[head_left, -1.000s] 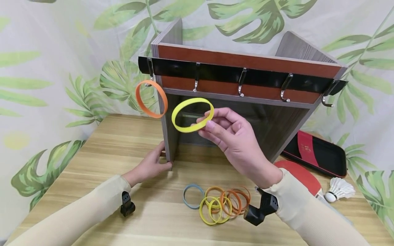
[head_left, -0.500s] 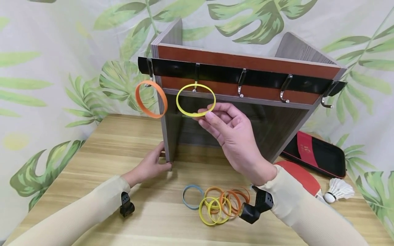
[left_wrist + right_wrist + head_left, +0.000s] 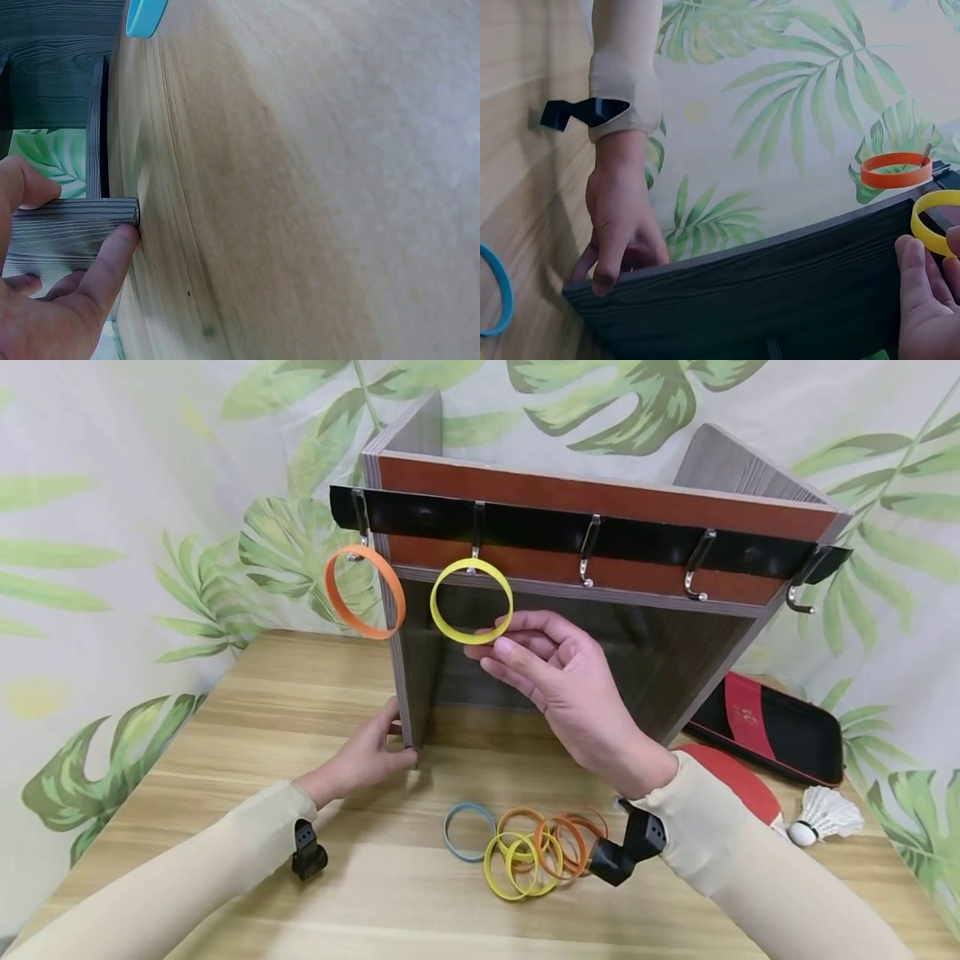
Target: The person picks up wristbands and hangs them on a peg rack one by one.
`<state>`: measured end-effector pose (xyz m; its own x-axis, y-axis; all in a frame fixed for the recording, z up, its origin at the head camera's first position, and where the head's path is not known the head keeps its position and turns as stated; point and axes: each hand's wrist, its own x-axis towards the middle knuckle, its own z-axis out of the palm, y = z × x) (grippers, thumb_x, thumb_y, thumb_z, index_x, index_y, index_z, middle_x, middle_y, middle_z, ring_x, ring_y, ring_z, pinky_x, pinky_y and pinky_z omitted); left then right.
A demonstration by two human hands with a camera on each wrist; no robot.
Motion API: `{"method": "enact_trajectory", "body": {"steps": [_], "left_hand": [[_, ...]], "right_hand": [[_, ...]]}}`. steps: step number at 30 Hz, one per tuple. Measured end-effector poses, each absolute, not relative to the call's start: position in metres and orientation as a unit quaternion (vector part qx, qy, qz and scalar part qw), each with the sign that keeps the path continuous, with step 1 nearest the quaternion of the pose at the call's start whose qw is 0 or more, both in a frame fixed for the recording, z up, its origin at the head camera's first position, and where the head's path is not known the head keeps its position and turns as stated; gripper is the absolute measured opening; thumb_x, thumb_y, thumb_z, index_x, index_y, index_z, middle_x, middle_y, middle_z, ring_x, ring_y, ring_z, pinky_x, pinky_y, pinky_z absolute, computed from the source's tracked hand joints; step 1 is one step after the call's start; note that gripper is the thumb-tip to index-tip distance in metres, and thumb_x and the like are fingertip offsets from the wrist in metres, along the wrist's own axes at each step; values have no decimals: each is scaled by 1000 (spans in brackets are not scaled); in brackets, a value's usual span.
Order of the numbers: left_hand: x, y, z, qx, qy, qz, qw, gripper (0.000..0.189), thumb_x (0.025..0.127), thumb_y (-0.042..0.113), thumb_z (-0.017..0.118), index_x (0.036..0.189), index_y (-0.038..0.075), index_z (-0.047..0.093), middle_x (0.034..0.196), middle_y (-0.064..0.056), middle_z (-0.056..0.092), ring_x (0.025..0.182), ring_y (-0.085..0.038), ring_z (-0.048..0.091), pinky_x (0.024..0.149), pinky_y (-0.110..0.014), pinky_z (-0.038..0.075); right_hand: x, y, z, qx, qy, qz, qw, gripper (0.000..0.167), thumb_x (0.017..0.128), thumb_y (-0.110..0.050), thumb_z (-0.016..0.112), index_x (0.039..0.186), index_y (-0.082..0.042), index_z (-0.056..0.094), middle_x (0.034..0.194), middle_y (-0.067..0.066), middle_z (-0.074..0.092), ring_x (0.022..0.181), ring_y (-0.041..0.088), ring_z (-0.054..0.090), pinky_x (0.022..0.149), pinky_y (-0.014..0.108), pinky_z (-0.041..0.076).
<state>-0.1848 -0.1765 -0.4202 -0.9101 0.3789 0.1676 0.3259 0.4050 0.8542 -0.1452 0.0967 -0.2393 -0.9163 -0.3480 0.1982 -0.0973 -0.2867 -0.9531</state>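
My right hand (image 3: 573, 689) pinches a yellow silicone wristband (image 3: 444, 630) between thumb and fingers, the ring standing nearly upright. The band's top edge overlaps the tip of the second hook (image 3: 477, 527) from the left in the head view. From the leftmost hook (image 3: 361, 514) hangs an orange wristband (image 3: 398, 602). These hooks sit on a black rail (image 3: 536, 521) across the front of a grey wooden shelf unit. Low at the left, my left hand (image 3: 360, 762) grips the unit's side panel (image 3: 67, 232), thumb and fingers on opposite faces of the board.
Several yellow and orange wristbands (image 3: 488, 870) lie in an overlapping pile on the table, with a blue wristband (image 3: 465, 858) beside them. At the right are a red paddle (image 3: 738, 781), a black case (image 3: 806, 735) and a shuttlecock (image 3: 828, 814). Three hooks to the right hold nothing.
My right hand has raised the yellow wristband from below the rail up to the second hook and turned it more upright. My left hand keeps its grip on the side panel.
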Motion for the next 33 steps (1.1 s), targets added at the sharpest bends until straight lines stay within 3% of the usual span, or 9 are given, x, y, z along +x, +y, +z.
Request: {"method": "enact_trajectory", "body": {"steps": [5, 10, 12, 18, 24, 33], "left_hand": [[-185, -176, -419, 210, 838, 503, 28, 77, 88, -7, 67, 158, 0, 33, 148, -32, 50, 125, -52, 61, 94, -48, 57], [-184, -177, -418, 205, 839, 502, 31, 77, 89, -6, 67, 158, 1, 33, 149, -32, 50, 126, -51, 60, 97, -53, 55], [-184, -177, -418, 203, 840, 502, 32, 78, 89, -6, 67, 158, 2, 33, 149, -31, 50, 127, -51, 60, 99, -55, 54], [-184, -175, -417, 202, 843, 498, 31, 77, 89, -5, 67, 158, 2, 33, 147, -31, 51, 126, -51, 60, 100, -56, 54], [-184, -174, -415, 197, 845, 497, 31, 79, 89, -5, 68, 159, 3, 32, 147, -30, 52, 127, -51, 60, 102, -58, 53], [-185, -175, -418, 199, 845, 496, 29, 79, 89, -5, 68, 159, 1, 32, 145, -32, 53, 126, -51, 61, 101, -57, 54]], "right_hand": [[-149, 103, -249, -196, 642, -734, 103, 25, 103, 0, 57, 129, 3, 58, 118, 13, 75, 107, 14, 77, 100, 33, 58], [-157, 112, -273, -246, 735, -612, 159, 22, 101, -3, 63, 121, 6, 65, 113, 24, 75, 94, 14, 76, 87, 32, 63], [-160, 116, -287, -287, 770, -540, 184, 19, 100, -4, 65, 116, 6, 69, 106, 23, 77, 88, 12, 74, 82, 30, 62], [-160, 124, -324, -385, 824, -345, 230, 12, 98, -10, 69, 105, -2, 76, 98, 13, 78, 85, -2, 65, 82, 21, 56], [-154, 125, -339, -392, 837, -260, 280, 11, 98, -11, 70, 104, -4, 76, 95, 1, 77, 85, -2, 66, 81, 18, 54], [-149, 124, -343, -380, 846, -213, 308, 9, 96, -9, 72, 103, -9, 76, 94, -3, 77, 82, -4, 64, 77, 18, 53]]}}
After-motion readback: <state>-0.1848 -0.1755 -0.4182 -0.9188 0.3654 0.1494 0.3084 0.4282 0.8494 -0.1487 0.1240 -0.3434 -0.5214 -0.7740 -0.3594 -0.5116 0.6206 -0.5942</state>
